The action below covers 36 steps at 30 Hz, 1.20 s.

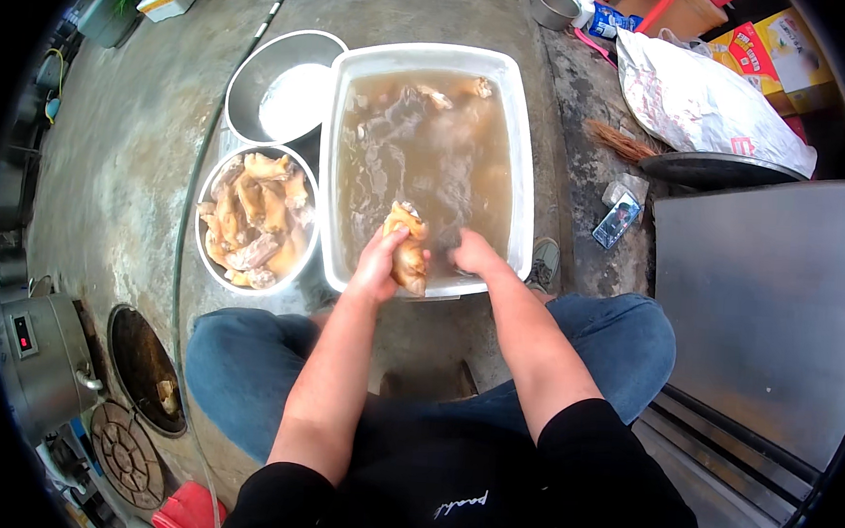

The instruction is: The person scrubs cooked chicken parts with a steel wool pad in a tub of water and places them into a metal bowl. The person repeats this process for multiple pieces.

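Observation:
Above the near end of a white rectangular tub [525,174], my left hand [378,265] is closed around a wet, yellowish pig's trotter [410,263], which I hold roughly upright. My right hand [477,254] dips into the murky brown water [428,159] just right of it. The water hides its fingers, so what they do or hold does not show. Farther off in the tub, pale pieces of trotter [435,97] break the surface. Left of the tub, a round metal basin [204,243] is heaped with several more trotters [258,203].
Behind that basin, another metal basin [250,92] touches the tub's left side. A hose [195,156] runs along the concrete floor. An open drain hole [132,344] lies near my left knee. To the right are a phone [618,222], a white sack [699,97] and a steel cabinet [755,291].

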{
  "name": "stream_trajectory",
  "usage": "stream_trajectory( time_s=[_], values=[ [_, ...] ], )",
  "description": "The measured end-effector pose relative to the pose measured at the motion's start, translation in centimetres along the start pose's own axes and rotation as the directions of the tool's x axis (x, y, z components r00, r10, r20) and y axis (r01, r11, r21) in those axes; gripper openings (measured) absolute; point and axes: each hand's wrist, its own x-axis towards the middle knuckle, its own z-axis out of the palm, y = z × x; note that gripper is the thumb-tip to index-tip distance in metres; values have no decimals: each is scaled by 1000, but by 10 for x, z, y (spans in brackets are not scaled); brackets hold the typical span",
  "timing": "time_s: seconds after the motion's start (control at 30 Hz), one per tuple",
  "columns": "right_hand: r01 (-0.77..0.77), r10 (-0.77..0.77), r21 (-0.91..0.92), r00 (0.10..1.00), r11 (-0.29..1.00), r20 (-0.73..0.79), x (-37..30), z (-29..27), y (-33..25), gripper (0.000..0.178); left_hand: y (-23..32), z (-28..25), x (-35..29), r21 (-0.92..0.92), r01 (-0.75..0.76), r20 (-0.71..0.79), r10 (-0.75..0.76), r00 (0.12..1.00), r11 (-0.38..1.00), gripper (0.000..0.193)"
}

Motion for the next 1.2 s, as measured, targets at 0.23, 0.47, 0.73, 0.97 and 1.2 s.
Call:
stream_trajectory(
  time_s=[0.23, 0.47, 0.73, 0.97, 1.2],
  values=[
    [64, 3, 901, 997, 429, -72, -20, -34, -47, 36, -11, 5, 13, 280, -228, -117, 269, 956, 933, 33],
    [347, -128, 483, 894, 804, -429, -84, -14, -107, 46, -18, 11, 1, 283, -39, -115, 74, 991, 958, 45],
    [151, 567, 983, 803, 100, -181, -39, 8, -79, 37, -44, 2, 7, 403, -78, -75, 118, 990, 912, 39],
    [-90, 224, 352, 904, 932, -364, -9, -21, -30, 38, -23, -15, 20, 79, 8, -140, 3, 990, 997, 43],
    [-145, 141, -263, 989, 954, -31, -24, -17, -26, 33, -10, -12, 19, 46, -217, -145, 222, 964, 975, 39]
  ],
)
